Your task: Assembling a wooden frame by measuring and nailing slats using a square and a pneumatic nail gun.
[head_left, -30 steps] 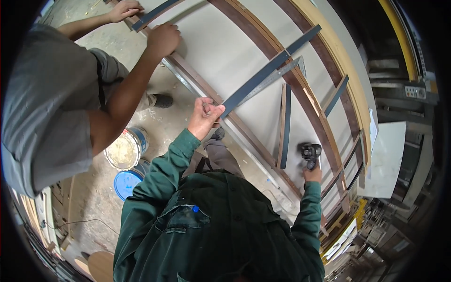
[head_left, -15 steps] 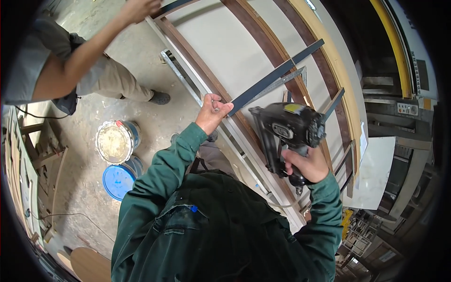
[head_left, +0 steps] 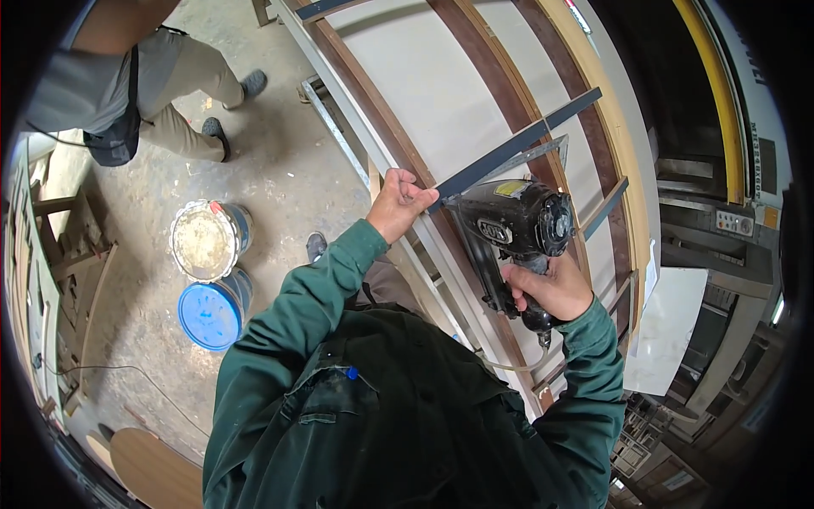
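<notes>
With its fingers closed, my left hand [head_left: 402, 204] pinches the near end of a dark wooden strip [head_left: 509, 151], which lies across the ribs of a curved wooden frame [head_left: 487, 64]. My right hand [head_left: 553, 288] is wrapped round the handle of a black nail gun [head_left: 513, 225]. The gun's nose points left, close to the strip's near end and my left fingers; whether it touches the strip I cannot tell. A metal square [head_left: 543, 153] lies beside the strip, partly hidden behind the gun. A hose [head_left: 517, 368] runs from the gun's handle.
Another person [head_left: 170, 93] stands at the upper left. Two buckets stand on the floor at left, one with a crusted pale top [head_left: 203, 242], one with a blue lid [head_left: 209, 316]. A cable [head_left: 144, 373] crosses the floor. Machinery [head_left: 733, 220] lines the right side.
The nail gun has moved left and turned, its nose now near the strip's end. My left hand keeps its pinch. The other person has stepped away and their hand has left the frame's far end.
</notes>
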The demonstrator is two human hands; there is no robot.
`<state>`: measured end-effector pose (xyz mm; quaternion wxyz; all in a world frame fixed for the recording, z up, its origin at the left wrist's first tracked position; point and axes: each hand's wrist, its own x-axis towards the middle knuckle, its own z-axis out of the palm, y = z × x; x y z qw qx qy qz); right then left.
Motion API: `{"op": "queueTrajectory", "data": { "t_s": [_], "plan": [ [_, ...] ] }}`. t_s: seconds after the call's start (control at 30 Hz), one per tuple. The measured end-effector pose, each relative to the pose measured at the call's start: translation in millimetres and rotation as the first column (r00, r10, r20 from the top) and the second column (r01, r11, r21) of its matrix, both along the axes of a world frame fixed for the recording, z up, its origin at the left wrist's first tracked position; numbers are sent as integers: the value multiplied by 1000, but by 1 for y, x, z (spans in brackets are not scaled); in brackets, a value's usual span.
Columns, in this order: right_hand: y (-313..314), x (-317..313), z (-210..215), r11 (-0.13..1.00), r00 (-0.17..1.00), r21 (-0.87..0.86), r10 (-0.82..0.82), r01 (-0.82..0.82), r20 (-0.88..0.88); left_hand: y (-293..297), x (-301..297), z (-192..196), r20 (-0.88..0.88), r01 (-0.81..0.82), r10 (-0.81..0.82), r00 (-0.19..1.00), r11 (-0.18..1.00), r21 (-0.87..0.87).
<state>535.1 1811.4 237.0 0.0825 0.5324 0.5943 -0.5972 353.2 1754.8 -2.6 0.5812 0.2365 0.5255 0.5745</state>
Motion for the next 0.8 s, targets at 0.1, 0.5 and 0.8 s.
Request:
{"op": "queueTrajectory", "data": {
  "t_s": [0.1,0.5,0.8],
  "plan": [
    [4,-3,4,1000,999,-19,17,-16,32,0,-1,2,12,8,-8,1000,1000,2],
    [7,-10,17,1000,1000,-1,-20,20,24,-3,0,-5,88,-16,11,996,999,50],
    [18,-29,18,996,991,5,83,-84,103,-6,6,-11,105,-32,20,994,994,109]
  ]
}}
